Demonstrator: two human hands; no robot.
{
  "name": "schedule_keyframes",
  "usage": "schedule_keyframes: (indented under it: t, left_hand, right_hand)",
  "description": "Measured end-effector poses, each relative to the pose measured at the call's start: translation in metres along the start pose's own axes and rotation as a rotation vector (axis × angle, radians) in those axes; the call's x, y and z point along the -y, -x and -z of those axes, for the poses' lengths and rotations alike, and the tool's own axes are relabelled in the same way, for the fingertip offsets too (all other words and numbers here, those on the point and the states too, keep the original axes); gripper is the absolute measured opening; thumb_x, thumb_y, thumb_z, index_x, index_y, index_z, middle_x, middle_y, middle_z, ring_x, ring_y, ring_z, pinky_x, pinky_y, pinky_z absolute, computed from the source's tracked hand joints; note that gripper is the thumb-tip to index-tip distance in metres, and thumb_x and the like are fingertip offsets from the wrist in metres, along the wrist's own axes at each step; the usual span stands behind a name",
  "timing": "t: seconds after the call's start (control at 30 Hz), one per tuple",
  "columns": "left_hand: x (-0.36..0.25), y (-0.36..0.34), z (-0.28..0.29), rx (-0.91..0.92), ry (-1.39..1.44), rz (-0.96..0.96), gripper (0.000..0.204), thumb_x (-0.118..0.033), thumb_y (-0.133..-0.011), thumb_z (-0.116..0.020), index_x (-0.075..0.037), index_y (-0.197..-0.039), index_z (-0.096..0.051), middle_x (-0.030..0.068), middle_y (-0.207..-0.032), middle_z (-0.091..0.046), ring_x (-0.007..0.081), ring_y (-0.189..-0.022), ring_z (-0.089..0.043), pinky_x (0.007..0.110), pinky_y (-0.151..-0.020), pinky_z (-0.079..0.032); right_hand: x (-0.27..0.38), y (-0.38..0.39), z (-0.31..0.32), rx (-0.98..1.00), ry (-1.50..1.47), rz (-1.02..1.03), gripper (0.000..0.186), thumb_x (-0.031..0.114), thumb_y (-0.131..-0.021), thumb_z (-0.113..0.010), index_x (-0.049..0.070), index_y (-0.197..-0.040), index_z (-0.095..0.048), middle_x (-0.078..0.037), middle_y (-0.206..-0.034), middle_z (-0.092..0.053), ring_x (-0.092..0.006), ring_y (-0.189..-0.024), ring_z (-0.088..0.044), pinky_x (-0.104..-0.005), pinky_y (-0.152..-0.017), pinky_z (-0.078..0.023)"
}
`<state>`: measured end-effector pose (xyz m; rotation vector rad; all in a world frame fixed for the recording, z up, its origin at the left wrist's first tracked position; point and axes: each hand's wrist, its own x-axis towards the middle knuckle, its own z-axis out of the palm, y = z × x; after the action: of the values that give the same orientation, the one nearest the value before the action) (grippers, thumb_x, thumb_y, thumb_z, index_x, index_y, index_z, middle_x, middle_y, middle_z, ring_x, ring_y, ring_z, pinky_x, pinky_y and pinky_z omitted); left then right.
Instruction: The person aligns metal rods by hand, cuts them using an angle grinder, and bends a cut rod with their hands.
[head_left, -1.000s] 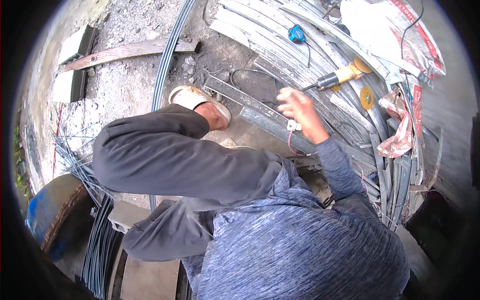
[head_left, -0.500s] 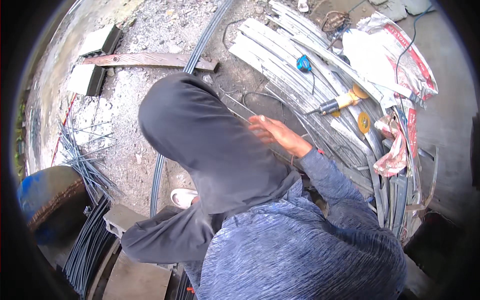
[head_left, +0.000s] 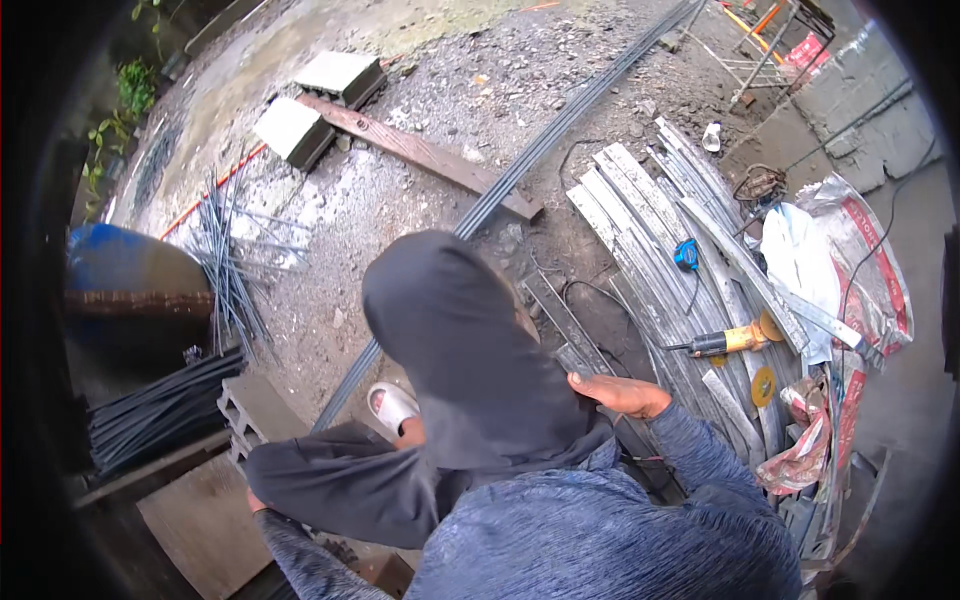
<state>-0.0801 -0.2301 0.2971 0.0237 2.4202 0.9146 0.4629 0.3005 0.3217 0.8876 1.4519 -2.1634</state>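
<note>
My right hand (head_left: 622,394) lies flat against the outer side of my right thigh, its thumb up and the finger ends partly hidden by the dark trousers. It holds nothing that I can see. Only a small part of my left hand (head_left: 256,503) shows beside my bent left knee; its fingers are hidden. Right of my right hand, a yellow and black angle grinder (head_left: 732,340) lies on a pile of whitish long strips (head_left: 650,230). A loose yellow disc (head_left: 763,386) is just below the grinder, and a blue tape measure (head_left: 686,254) sits above it.
Long steel bars (head_left: 570,122) run diagonally across a wooden plank (head_left: 420,158) near two grey blocks (head_left: 293,130). Thin rods (head_left: 232,265) lie scattered at left, by a blue drum (head_left: 135,265) and a bar bundle (head_left: 165,410). Torn sacks (head_left: 860,260) and a cord lie right.
The view has shifted, showing more ground ahead. My right hand has moved back along the thigh and now rests at its side. Part of my left hand has come into view at the left knee.
</note>
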Motion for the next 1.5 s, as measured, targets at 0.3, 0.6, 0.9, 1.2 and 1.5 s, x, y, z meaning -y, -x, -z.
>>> schedule_keyframes:
  t: [0.3, 0.6, 0.9, 1.2, 1.5]
  left_hand:
    - [-0.127, -0.12, 0.084, 0.007, 0.318, -0.095, 0.036, -0.044, -0.096, -0.068, -0.014, -0.115, -0.061, -0.0021, -0.078, -0.06, 0.0082, -0.057, -0.053, 0.023, -0.045, -0.035]
    - [-0.159, -0.199, -0.018, 0.134, -0.027, -0.281, 0.036, -0.037, -0.096, -0.069, -0.003, -0.107, -0.065, 0.0048, -0.08, -0.065, 0.0147, -0.058, -0.063, 0.03, -0.046, -0.046]
    - [-0.179, -0.173, -0.083, 0.451, -0.231, -0.206, 0.046, -0.032, -0.095, -0.071, 0.008, -0.114, -0.062, 0.0173, -0.091, -0.07, 0.0261, -0.07, -0.072, 0.036, -0.055, -0.055]
    - [-0.2, -0.139, -0.079, 0.464, -0.182, -0.291, 0.043, -0.024, -0.095, -0.072, 0.012, -0.116, -0.062, 0.0174, -0.091, -0.071, 0.0232, -0.073, -0.071, 0.037, -0.064, -0.059]
    - [-0.185, -0.144, -0.082, 0.427, -0.138, -0.339, 0.044, -0.03, -0.093, -0.074, 0.009, -0.112, -0.066, 0.0145, -0.085, -0.072, 0.0209, -0.07, -0.072, 0.036, -0.063, -0.056]
  right_hand:
    - [-0.009, -0.032, 0.002, -0.196, -0.15, 0.182, 0.07, 0.055, -0.108, -0.032, -0.001, -0.146, -0.048, -0.015, -0.146, -0.054, -0.0243, -0.134, -0.051, -0.0384, -0.113, -0.038]
    - [-0.018, -0.008, -0.022, -0.082, -0.244, 0.125, 0.073, 0.055, -0.109, -0.02, -0.001, -0.154, -0.034, -0.02, -0.158, -0.038, -0.027, -0.144, -0.039, -0.0351, -0.119, -0.03]
    - [-0.019, -0.024, 0.027, -0.33, -0.368, 0.063, 0.079, 0.059, -0.104, -0.043, 0.0, -0.155, -0.033, -0.015, -0.153, -0.046, -0.0247, -0.139, -0.046, -0.0391, -0.114, -0.038]
    - [-0.053, -0.022, -0.002, -0.358, -0.618, -0.238, 0.067, 0.05, -0.104, -0.05, 0.003, -0.15, -0.041, -0.012, -0.146, -0.056, -0.0203, -0.12, -0.065, -0.0379, -0.099, -0.056]
    - [-0.039, -0.04, -0.009, -0.314, -0.541, -0.2, 0.068, 0.052, -0.103, -0.049, 0.003, -0.15, -0.041, -0.013, -0.147, -0.055, -0.0219, -0.123, -0.062, -0.0387, -0.102, -0.053]
